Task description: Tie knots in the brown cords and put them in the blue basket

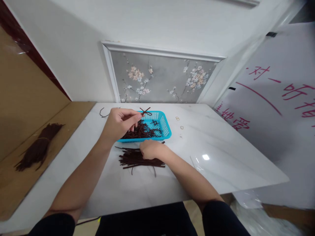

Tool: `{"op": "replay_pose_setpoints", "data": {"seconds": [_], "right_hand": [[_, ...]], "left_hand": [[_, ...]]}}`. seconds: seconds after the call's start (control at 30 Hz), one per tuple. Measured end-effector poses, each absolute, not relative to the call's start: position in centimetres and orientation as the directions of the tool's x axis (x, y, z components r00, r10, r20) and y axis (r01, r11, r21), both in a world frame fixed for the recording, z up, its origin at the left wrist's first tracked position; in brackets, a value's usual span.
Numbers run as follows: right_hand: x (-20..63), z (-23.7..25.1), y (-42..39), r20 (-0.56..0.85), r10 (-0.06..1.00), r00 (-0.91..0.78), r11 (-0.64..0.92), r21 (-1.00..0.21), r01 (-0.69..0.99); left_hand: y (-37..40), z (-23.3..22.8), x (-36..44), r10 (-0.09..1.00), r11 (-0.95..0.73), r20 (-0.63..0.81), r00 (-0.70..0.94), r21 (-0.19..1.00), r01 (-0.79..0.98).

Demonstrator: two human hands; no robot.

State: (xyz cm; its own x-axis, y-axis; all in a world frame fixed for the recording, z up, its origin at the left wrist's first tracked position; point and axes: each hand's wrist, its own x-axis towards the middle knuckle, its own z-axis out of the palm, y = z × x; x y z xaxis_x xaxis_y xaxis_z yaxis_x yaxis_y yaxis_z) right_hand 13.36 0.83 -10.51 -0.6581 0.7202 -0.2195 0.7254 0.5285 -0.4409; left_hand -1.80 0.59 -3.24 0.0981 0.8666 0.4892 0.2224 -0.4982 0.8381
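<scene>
My left hand [124, 123] pinches a small brown ribbon bow [147, 112] between thumb and fingertips, above the blue plastic basket [167, 132]. Inside that basket lies a heap of small dark brown bows [140, 131]. In front of it, loose brown ribbon strips [133, 159] are spread side by side on the white marbled table [211, 154]. My right hand [151, 149] rests over these strips with its fingers curled down. Its fingertips are hidden, so I cannot see whether a strip is between them.
A bundle of brown strips [40, 146] tied with a yellow band lies on a brown board [22, 186] at the left. Rubber bands [181, 127] lie right of the basket. A thin dark strand [102, 113] is at its left. A whiteboard [275, 131] with red writing stands at the right.
</scene>
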Motion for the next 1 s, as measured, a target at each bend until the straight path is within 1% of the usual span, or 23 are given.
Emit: {"op": "replay_pose_setpoints", "data": {"seconds": [0.1,0.17,0.23,0.27,0.3,0.33,0.37,0.4,0.43,0.5,0.57,0.7,0.77,0.87,0.93,1.0], "right_hand": [[14.5,-9.3,1.1,-0.176,0.707,-0.684,0.56,-0.45,0.695],[15.3,-8.3,1.3,-0.12,0.711,-0.693,0.577,-0.463,0.673],[16.2,-7.2,1.5,-0.096,0.723,-0.684,0.565,-0.487,0.666],[16.6,-6.7,1.5,-0.104,0.726,-0.68,0.546,-0.513,0.662],[17.0,-6.2,1.6,-0.117,0.729,-0.675,0.519,-0.55,0.655],[17.4,-5.7,1.6,-0.125,0.728,-0.674,0.491,-0.591,0.64],[17.7,-5.2,1.6,-0.119,0.727,-0.677,0.472,-0.629,0.618],[18.0,-4.8,1.6,-0.098,0.725,-0.682,0.47,-0.653,0.594],[18.3,-4.4,1.6,-0.064,0.735,-0.675,0.473,-0.665,0.578],[18.7,-3.7,1.6,0.003,0.76,-0.65,0.484,-0.67,0.563],[19.0,-3.2,1.5,0.055,0.77,-0.635,0.497,-0.677,0.543],[19.7,-2.6,1.2,0.135,0.748,-0.649,0.539,-0.694,0.477],[20.2,-2.4,1.1,0.158,0.756,-0.635,0.553,-0.674,0.49],[21.2,-2.3,1.3,0.187,0.798,-0.573,0.545,-0.63,0.553],[21.5,-2.4,1.5,0.227,0.811,-0.54,0.552,-0.602,0.577],[21.4,-2.5,1.6,0.273,0.791,-0.548,0.591,-0.574,0.567]], "left_hand": [[1.3,-3.5,-2.3,0.861,-0.5,0.502,0.077,0.81,0.307],[1.9,-3.7,-2.7,0.843,-0.491,0.538,0.014,0.759,0.428],[2.3,-3.9,-3.0,0.814,-0.455,0.579,-0.041,0.681,0.573],[2.2,-3.8,-3.0,0.816,-0.43,0.578,-0.033,0.643,0.633],[2.1,-3.7,-3.0,0.838,-0.41,0.546,0.015,0.61,0.677],[1.8,-3.5,-2.9,0.872,-0.401,0.479,0.1,0.583,0.706],[1.4,-3.3,-2.8,0.901,-0.403,0.382,0.205,0.563,0.722],[1.0,-3.0,-2.6,0.908,-0.419,0.259,0.329,0.547,0.725],[0.6,-2.7,-2.3,0.891,-0.439,0.153,0.428,0.533,0.724],[0.0,-2.3,-1.9,0.834,-0.471,-0.006,0.552,0.513,0.718],[-0.2,-2.2,-1.7,0.802,-0.484,-0.068,0.593,0.506,0.714],[0.1,-2.4,-1.9,0.802,-0.497,-0.063,0.594,0.482,0.722],[0.2,-2.4,-2.3,0.803,-0.501,-0.075,0.592,0.454,0.737],[0.0,-2.3,-2.9,0.816,-0.493,-0.098,0.57,0.398,0.774],[-0.3,-2.1,-3.2,0.85,-0.474,-0.051,0.524,0.36,0.804],[-0.6,-2.0,-3.1,0.892,-0.439,0.067,0.448,0.37,0.819]]}}
